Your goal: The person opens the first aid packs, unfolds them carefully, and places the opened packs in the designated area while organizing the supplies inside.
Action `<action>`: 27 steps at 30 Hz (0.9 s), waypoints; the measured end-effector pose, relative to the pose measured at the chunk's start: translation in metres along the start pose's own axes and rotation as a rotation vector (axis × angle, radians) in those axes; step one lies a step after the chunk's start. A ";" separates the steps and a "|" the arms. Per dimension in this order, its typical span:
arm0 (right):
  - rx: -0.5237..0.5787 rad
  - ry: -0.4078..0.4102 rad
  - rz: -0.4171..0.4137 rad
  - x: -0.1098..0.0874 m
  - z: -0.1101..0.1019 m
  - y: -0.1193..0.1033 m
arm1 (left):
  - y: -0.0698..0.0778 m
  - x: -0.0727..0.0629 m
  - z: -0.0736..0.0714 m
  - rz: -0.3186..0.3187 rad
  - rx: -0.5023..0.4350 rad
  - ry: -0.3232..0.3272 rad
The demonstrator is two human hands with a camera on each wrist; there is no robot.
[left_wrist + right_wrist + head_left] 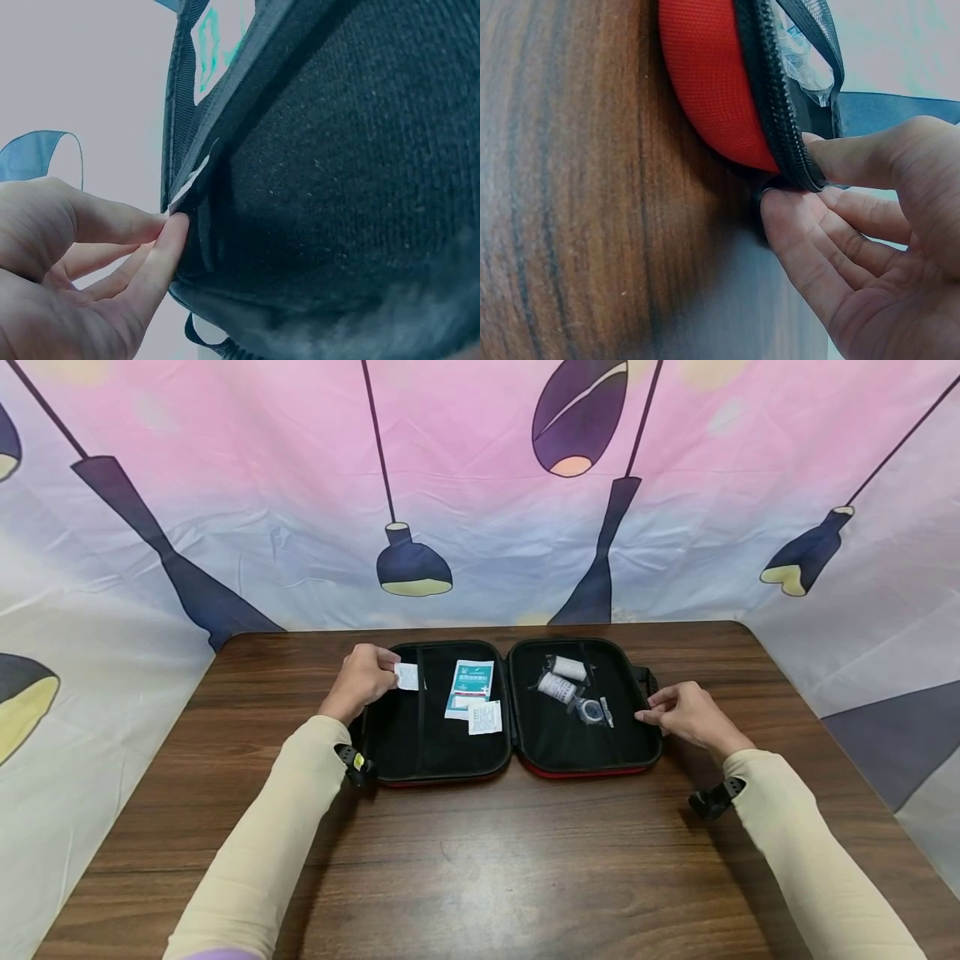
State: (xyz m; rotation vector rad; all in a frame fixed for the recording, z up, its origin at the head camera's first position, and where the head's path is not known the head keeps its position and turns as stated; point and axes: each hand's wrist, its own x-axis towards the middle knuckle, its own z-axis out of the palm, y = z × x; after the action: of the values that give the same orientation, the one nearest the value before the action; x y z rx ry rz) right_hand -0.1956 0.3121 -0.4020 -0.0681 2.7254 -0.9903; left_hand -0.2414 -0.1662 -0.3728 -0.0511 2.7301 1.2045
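An open zip case, black inside and red outside, lies on the table with its left half (393, 739) and right half (558, 747) spread flat. My left hand (362, 678) pinches a small white packet (407, 677) between thumb and fingers at the left half's elastic strap (421, 735). In the left wrist view the packet (189, 184) shows edge-on beside the black lining. At the case's right edge, my right hand (688, 717) pinches the zippered rim (784, 112) between thumb and fingers.
A green-and-white packet (474, 677) and a white printed packet (485, 717) lie in the left half. Wrapped white rolls (557, 687), a round item in clear wrap (590, 712) and a slim silvery piece (607, 712) are in the right half. A patterned cloth (480, 485) hangs behind the table (480, 868).
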 end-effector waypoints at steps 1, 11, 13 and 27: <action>0.000 0.001 0.000 0.000 0.000 0.000 | 0.000 0.000 0.000 -0.004 -0.005 -0.010; 0.001 0.006 0.005 -0.001 0.001 -0.001 | 0.004 0.002 0.009 0.005 -0.009 -0.083; -0.001 0.007 0.007 0.000 0.001 -0.001 | 0.005 0.002 0.010 -0.001 -0.009 -0.091; -0.001 0.013 0.007 0.000 0.001 0.000 | 0.006 0.000 0.016 -0.002 0.031 -0.126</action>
State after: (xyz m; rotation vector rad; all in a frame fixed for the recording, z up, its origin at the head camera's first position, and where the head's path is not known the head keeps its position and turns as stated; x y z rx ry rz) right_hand -0.1949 0.3112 -0.4027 -0.0532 2.7359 -0.9905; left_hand -0.2396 -0.1503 -0.3785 0.0249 2.6386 1.1243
